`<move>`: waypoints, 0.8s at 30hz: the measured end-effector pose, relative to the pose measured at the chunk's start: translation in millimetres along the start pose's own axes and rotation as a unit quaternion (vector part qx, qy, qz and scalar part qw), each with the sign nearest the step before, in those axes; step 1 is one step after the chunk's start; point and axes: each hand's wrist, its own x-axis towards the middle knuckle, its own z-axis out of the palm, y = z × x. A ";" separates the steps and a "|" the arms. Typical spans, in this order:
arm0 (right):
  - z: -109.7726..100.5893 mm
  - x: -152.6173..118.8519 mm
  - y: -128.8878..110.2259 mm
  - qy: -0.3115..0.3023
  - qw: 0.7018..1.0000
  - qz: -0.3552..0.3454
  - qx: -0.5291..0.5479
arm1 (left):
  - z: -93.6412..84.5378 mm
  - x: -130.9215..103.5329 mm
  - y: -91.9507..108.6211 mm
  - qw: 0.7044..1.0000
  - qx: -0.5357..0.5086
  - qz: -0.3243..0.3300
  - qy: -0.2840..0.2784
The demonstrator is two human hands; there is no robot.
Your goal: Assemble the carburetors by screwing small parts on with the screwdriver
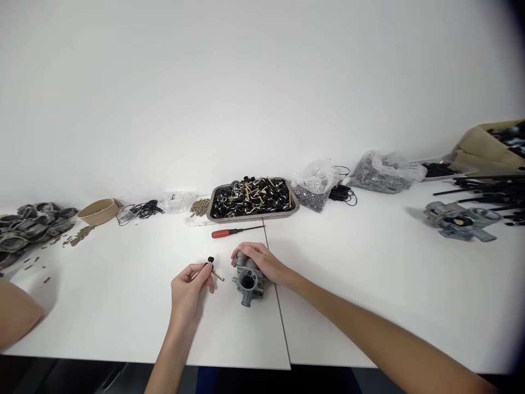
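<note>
My left hand (189, 290) is closed in a pinch on a small black part with a brass-coloured stem (219, 276). The stem points down to the right, towards a grey metal carburetor (248, 282). Over the carburetor's far end, my right hand (262, 261) is wrapped with its fingers, holding it on the white table with its round bore facing me. A gap separates the held part from the carburetor. Just beyond the hands lies a red-handled screwdriver (223, 233). Behind it, a metal tray (254, 219) is heaped with similar black and brass parts.
Grey metal bowls (30, 227) pile up at the far left near a cardboard tub (98, 212). Plastic bags of small parts (311, 191) line the wall. At right are another carburetor (461, 220) and black rods (492, 191). A brown rounded object (16, 314) occupies the left edge.
</note>
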 end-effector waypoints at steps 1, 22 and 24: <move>0.0 -0.1 -0.1 0.000 1.000 -0.003 -0.002 | 4.4 -1.0 -1.6 1.000 -0.007 -0.006 0.004; 0.7 -3.2 -2.6 0.044 0.999 -0.004 -0.007 | 41.3 -51.5 7.7 0.991 0.105 0.078 -0.028; -2.5 -2.6 -1.6 0.001 1.000 0.002 0.007 | 36.5 -54.4 5.1 0.991 0.092 0.070 -0.063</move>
